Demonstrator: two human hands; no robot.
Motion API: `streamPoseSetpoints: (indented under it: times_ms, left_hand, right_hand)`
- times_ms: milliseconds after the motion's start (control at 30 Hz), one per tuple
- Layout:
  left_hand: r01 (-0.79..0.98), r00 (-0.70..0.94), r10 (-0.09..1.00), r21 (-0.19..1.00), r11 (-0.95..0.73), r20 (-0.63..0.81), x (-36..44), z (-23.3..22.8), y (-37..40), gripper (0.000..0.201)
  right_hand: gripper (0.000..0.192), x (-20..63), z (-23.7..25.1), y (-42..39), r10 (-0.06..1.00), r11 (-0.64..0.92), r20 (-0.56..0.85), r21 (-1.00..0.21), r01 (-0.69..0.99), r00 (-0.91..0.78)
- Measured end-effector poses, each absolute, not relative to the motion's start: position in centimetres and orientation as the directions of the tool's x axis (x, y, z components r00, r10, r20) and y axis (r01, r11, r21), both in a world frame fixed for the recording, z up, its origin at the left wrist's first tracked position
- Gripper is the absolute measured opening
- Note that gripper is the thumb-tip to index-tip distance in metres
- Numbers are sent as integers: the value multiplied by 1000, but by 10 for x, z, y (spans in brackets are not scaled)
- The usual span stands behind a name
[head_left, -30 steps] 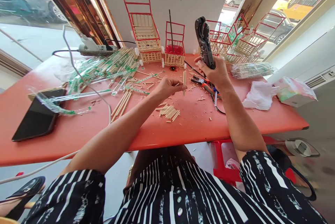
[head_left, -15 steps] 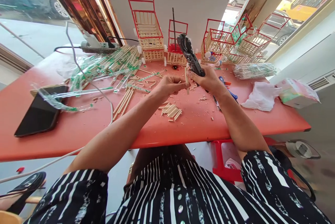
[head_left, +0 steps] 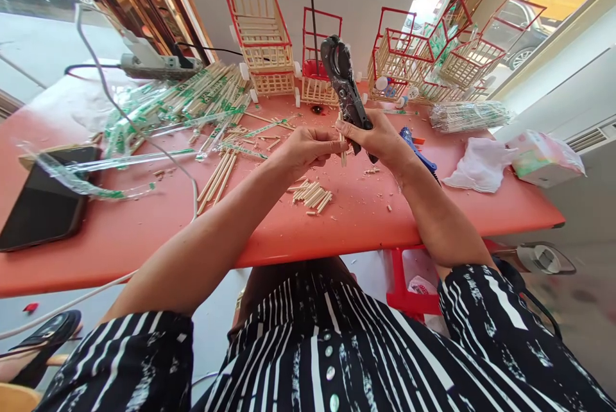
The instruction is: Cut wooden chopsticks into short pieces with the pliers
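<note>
Left hand [head_left: 308,149] pinches a short wooden stick [head_left: 342,154] upright above the red table [head_left: 144,232]. Right hand [head_left: 382,139] grips black cutters [head_left: 344,81] beside it. Stick basket [head_left: 319,88] holds red material.

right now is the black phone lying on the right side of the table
No, the black phone lies at the table's left end, far from both hands.

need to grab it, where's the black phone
In the head view, the black phone lies at the red table's far left edge, beside empty plastic wrappers.
</note>
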State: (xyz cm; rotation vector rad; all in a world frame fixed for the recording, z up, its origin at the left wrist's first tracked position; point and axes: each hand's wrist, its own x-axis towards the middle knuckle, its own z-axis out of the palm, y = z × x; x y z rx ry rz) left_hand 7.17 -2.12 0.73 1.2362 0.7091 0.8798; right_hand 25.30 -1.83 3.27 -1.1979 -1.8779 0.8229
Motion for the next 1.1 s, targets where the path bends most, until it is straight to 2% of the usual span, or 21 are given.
streamPoseSetpoints:
  times_ms: [233, 467, 567, 667, 700, 800, 867, 967, 1033, 1100]
  left_hand:
    - [-191, 522, 853, 973, 133, -14, 70, 7, -20, 41]
    - [-193, 543, 840, 971, 140, -13, 68, 4, -16, 43]
    - [-148, 525, 851, 984, 99, -6, 65, 8, -15, 33]
    - [-78, 491, 869, 990, 116, -64, 59, 15, -17, 12]
    - [-58, 486, 869, 989, 136, -91, 56, 16, -17, 12]
    - [-20, 493, 857, 983, 182, -149, 42, 14, -21, 30]
    - [-9, 509, 845, 981, 194, -163, 32, 9, -24, 32]
    - [40, 485, 865, 991, 126, -129, 18, 1, -29, 30]
    - [169, 422, 903, 986, 8, -80, 11, -3, -32, 26]
    - [355, 342, 940, 928, -112, -18, 6, -4, -34, 22]
  right_hand:
    - [53, 253, 31, -17, 941, 325, 241, -841, 433, -238]
    - [58, 253, 35, -21, 939, 315, 219, -860, 402, -267]
    - [57, 254, 34, -19, 938, 325, 234, -853, 408, -258]
    - [58, 257, 32, -14, 947, 314, 254, -865, 392, -198]
    - [57, 258, 31, -12, 951, 304, 255, -874, 380, -173]
    - [56, 260, 31, -9, 962, 270, 240, -895, 355, -127]
    - [56, 259, 32, -9, 964, 264, 231, -898, 353, -134]
    - [56, 256, 33, -12, 959, 275, 226, -890, 364, -173]
    - [56, 255, 33, -14, 958, 274, 220, -890, 365, -183]
    - [56, 254, 31, -14, 957, 274, 216, -890, 364, -191]
